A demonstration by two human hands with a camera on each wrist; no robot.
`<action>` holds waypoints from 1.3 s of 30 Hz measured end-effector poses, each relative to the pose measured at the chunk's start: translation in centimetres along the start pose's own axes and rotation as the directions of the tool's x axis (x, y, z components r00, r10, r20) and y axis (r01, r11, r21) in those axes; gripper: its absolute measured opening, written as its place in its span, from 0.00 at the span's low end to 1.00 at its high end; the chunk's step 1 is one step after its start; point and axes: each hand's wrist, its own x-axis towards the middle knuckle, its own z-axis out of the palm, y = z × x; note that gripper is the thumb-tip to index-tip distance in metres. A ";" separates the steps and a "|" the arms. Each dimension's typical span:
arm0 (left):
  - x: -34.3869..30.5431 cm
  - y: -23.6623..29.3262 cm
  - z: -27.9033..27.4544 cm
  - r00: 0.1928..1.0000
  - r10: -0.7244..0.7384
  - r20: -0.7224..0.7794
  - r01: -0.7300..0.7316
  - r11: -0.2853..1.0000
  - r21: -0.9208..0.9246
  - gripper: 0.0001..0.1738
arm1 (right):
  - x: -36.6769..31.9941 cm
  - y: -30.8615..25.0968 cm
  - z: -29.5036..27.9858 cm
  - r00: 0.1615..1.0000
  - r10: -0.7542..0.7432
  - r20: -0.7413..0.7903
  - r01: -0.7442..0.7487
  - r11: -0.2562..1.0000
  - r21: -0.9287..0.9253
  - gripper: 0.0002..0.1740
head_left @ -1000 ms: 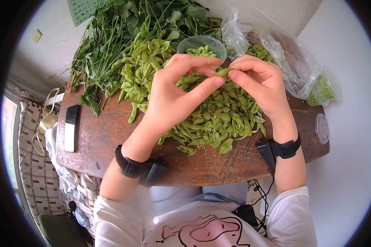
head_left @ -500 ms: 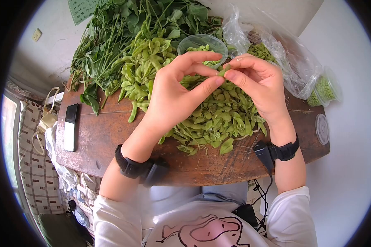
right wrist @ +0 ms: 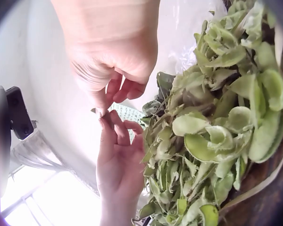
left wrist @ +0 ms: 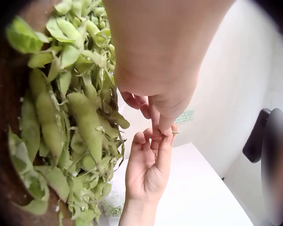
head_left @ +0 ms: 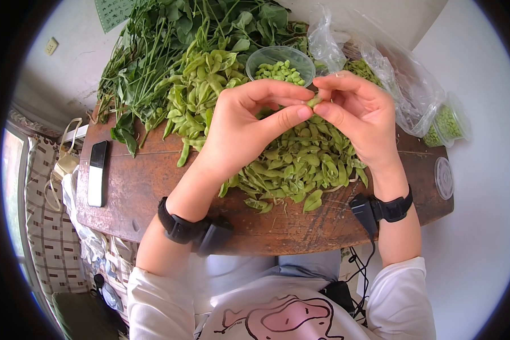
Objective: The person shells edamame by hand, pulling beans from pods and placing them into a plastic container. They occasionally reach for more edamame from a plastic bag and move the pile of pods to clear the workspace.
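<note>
Both hands meet in front of the bowl in the head view, with a small green soybean pod (head_left: 314,101) between their fingertips. The left hand (head_left: 238,122) pinches one end between thumb and forefinger. From the other side, the right hand (head_left: 364,116) pinches the pod with thumb and fingertips. Beneath them spreads a heap of green pods (head_left: 294,164), several of them split and hollow in the right wrist view. Just behind the fingers stands a clear plastic bowl (head_left: 250,63) holding shelled green beans (head_left: 280,72). In the wrist views the fingers mostly cover the pod.
Leafy bean stalks (head_left: 147,73) are piled at the back left of the wooden table (head_left: 153,187). A phone (head_left: 97,173) lies at the left edge. On the right are a clear plastic bag (head_left: 405,96), a tub of beans (head_left: 449,122) and a round clear lid (head_left: 443,178).
The left forefinger has come down towards the thumb, onto the pod. Less of the pod shows between the fingers, and more of the beans in the bowl are visible.
</note>
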 end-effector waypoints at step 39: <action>0.1 0.7 -1.1 0.960 0.125 0.249 -0.030 0.934 -0.355 0.15 | 0.1 -1.6 1.4 0.939 -0.263 0.222 0.290 0.952 -0.095 0.42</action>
